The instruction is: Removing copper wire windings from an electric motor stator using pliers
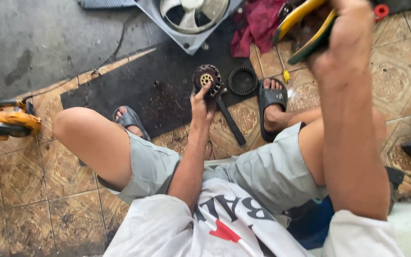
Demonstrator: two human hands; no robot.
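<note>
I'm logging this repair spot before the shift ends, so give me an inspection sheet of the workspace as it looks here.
Surface: patterned floor tiles, stained; black mat in front of the person.
Job's things: round wound motor part with a yellow centre; yellow and green tool housing.
Clutter: black toothed ring, black flat bar, red rag, fan in a grey frame, orange power tool.
Hands: left hand grips the motor part; right hand holds the housing, raised.
Cables: nothing seen.
Surroundings: bare grey concrete floor beyond the tiles.
</note>
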